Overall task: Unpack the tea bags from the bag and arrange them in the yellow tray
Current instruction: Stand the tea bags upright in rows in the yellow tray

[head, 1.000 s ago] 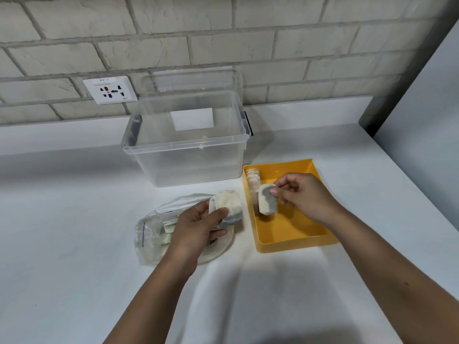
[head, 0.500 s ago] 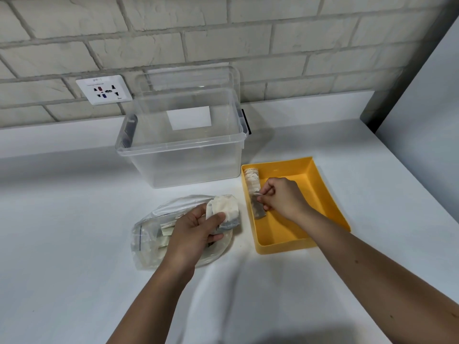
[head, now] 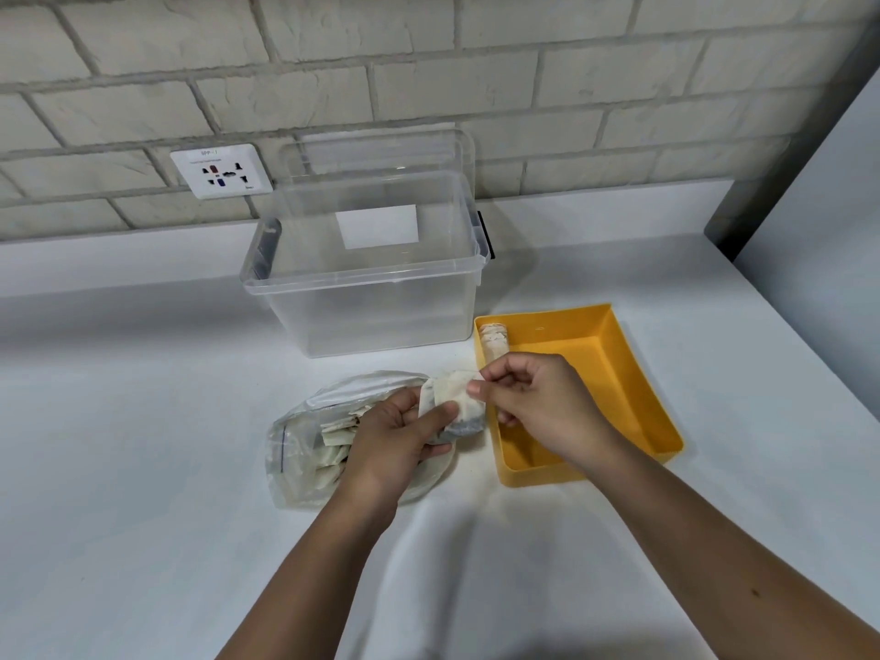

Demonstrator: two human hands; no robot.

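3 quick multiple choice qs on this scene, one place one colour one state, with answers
1. Where in the yellow tray is the row of tea bags? A far left corner; B near right corner; C middle.
2. The storage box is: A blue; B clear; C black.
3. The right hand: A rests open; B grips the tray's rim; C pinches the top tea bag of the stack in the left hand.
1 A, it lines the far left corner. 2 B, one sees through it. 3 C, fingertips meet on the bag's corner.
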